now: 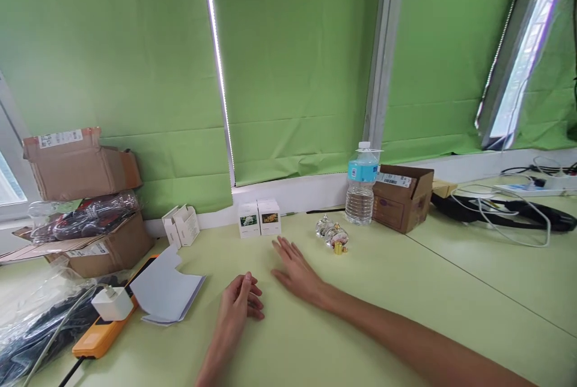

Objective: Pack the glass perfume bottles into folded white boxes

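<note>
My right hand [295, 271] reaches over the table with its fingers stretched out and slightly spread, and nothing is in it. Just beyond its fingertips stand two small white boxes side by side, one with a green and white picture [248, 220] and one with an orange picture [270, 219]. My left hand [240, 303] rests lower and to the left, thumb up, with loosely bent, parted fingers and no visible object in them. To the right of my right hand, small clear glass bottles with gold-coloured parts [333, 235] sit close together on the table.
A water bottle [359, 185] and an open brown carton [401, 198] stand at the back right, with cables [505, 213] beyond. On the left are white papers [166, 288], an orange power strip [101, 336] with a white charger [112, 304], opened white boxes [181, 226] and stacked cartons [83, 167].
</note>
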`<action>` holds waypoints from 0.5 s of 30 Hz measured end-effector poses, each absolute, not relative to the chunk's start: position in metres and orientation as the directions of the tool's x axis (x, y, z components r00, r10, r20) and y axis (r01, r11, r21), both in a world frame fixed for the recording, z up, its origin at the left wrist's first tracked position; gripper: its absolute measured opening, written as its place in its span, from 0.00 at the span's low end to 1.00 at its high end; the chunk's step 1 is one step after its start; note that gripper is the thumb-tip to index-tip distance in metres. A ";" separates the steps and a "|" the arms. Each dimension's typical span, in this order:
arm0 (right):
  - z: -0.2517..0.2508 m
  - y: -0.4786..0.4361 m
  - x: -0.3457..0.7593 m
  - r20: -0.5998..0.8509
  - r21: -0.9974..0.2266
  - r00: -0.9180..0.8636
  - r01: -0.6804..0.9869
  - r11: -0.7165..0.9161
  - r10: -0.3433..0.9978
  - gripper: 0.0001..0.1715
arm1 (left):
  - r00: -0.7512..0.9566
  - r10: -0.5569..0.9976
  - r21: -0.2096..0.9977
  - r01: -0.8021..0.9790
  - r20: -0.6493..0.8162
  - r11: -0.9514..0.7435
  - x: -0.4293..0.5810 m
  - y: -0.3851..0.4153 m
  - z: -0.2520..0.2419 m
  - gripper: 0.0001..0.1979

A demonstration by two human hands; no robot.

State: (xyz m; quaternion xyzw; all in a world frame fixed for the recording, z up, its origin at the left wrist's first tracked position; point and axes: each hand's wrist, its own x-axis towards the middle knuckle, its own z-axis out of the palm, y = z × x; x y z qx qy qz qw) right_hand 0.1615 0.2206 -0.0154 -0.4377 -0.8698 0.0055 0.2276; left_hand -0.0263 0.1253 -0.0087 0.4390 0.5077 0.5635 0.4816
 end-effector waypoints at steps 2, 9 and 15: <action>-0.020 0.188 0.175 0.371 -0.216 -0.633 0.653 0.726 0.679 0.37 | -0.144 0.988 0.994 -0.089 0.049 -0.062 -0.028 0.125 -0.009 0.28; -0.023 0.156 0.193 0.359 -0.303 -0.652 0.596 0.744 0.668 0.28 | -0.282 0.955 0.995 -0.016 0.087 -0.095 -0.030 0.126 -0.011 0.24; -0.022 0.160 0.190 0.335 -0.351 -0.647 0.589 0.728 0.685 0.24 | -0.325 0.941 0.995 0.059 0.090 -0.075 -0.032 0.141 -0.012 0.23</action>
